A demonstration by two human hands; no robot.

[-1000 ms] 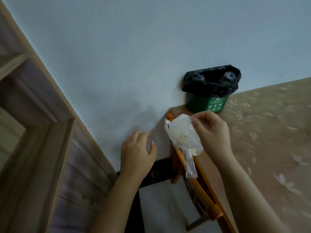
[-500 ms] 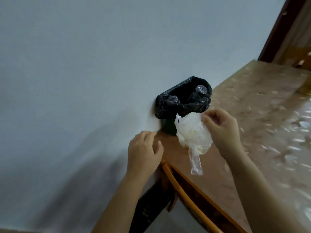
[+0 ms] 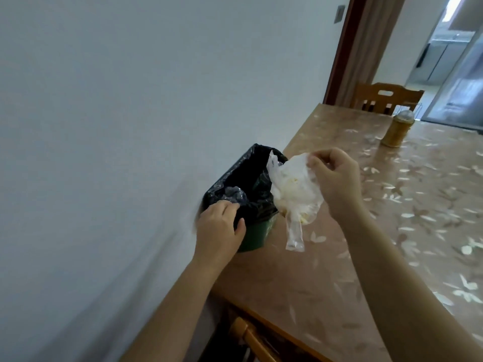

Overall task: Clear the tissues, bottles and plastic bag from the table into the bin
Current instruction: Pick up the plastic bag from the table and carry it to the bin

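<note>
- Head view: the right hand (image 3: 337, 184) pinches the plastic bag (image 3: 292, 194) at its top, hanging at 3 o'clock of the bin (image 3: 257, 231) mouth.
- The left hand (image 3: 219, 228) grips the bin's near rim, seemingly over the black liner (image 3: 243, 178).
- The bin stands at the table (image 3: 392, 231) edge against the wall (image 3: 130, 113); open tabletop lies toward 3 o'clock.
</note>
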